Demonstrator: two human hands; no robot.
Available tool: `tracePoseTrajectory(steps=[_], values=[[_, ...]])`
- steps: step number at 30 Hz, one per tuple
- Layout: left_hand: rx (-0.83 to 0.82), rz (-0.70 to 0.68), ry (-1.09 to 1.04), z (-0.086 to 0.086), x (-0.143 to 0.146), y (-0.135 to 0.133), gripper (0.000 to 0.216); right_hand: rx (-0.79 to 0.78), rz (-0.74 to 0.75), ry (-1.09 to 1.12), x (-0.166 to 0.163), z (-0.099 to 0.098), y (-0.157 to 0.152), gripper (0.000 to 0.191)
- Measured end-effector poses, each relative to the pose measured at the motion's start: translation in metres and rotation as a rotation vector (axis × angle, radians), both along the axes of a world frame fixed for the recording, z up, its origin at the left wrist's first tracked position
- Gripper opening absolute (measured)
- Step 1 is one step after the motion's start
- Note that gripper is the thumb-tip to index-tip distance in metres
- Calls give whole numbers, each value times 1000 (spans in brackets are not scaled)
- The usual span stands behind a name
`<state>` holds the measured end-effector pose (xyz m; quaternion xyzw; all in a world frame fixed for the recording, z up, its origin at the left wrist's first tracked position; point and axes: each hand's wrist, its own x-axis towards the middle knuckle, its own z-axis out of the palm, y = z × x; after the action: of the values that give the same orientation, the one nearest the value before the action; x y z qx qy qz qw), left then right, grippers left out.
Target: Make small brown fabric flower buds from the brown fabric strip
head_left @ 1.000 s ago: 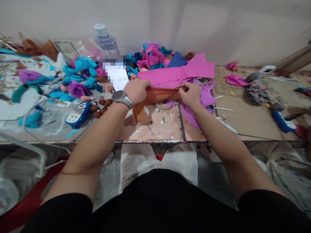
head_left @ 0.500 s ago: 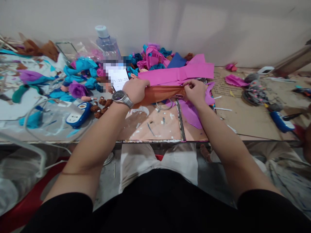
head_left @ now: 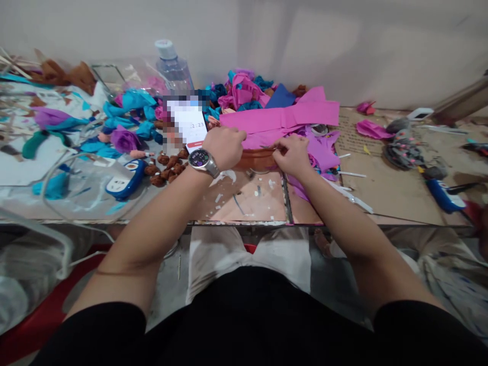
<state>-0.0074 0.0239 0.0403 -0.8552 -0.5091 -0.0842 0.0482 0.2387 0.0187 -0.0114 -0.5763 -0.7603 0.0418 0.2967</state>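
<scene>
My left hand, with a watch on its wrist, and my right hand are both closed on a bunched strip of brown crepe paper, held just above the table's middle. The hands sit close together with only a short stretch of the paper showing between them. Right behind them lie long pink paper strips and a purple sheet. A metal ring lies under the brown paper, mostly hidden.
A phone stands left of my left hand, with a water bottle behind. Blue and purple paper flowers, brown paper buds and a power strip fill the left. A blue glue gun lies at the right.
My hands have moved closer together and slightly toward me, bunching the brown paper into a shorter length. The tail that hung below my left hand a second ago is gathered up.
</scene>
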Motion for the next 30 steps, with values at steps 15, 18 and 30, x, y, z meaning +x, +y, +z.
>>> tracePoseTrajectory(steps=[15, 18, 30], values=[[-108, -225, -22, -17, 7, -5, 37, 6, 180, 8, -13, -7, -12, 26], [-115, -177, 38, -14, 6, -3, 39, 23, 100, 26, -9, -5, -8, 27], [-82, -39, 87, -2, -5, 3, 39, 174, -201, -33, 45, -6, 29, 31]])
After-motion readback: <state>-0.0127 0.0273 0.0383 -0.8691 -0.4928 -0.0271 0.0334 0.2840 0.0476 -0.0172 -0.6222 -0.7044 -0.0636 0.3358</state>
